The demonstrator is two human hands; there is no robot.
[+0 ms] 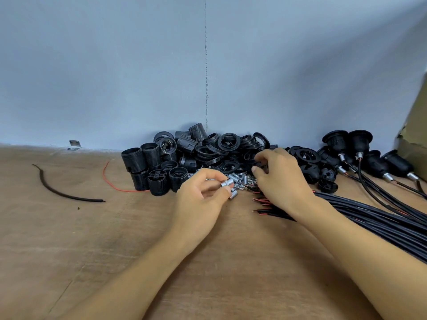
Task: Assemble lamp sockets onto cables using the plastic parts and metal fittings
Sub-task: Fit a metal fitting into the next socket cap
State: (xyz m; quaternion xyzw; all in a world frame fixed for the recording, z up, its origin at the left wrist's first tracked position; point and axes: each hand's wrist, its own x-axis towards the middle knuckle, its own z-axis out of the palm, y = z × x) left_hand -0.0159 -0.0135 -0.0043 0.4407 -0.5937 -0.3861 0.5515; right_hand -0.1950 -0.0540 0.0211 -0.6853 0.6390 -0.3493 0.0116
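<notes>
My left hand (pixel 203 192) pinches a small silver metal fitting (pixel 227 183) between thumb and fingers, just in front of a heap of loose metal fittings (pixel 240 179). My right hand (pixel 277 179) reaches into the pile of black plastic rings (pixel 227 144), its curled fingers gripping a black plastic part (pixel 260 163). Black threaded socket bodies (pixel 152 167) stand to the left of the rings. A bundle of black cables (pixel 374 218) with bared red wire ends (pixel 261 205) lies under my right wrist.
Several assembled sockets on cables (pixel 360 153) lie at the back right beside a cardboard box (pixel 416 135). A loose black cable piece (pixel 60 192) and a red wire (pixel 111 183) lie on the wooden table (pixel 92 239) at left. A grey wall rises behind.
</notes>
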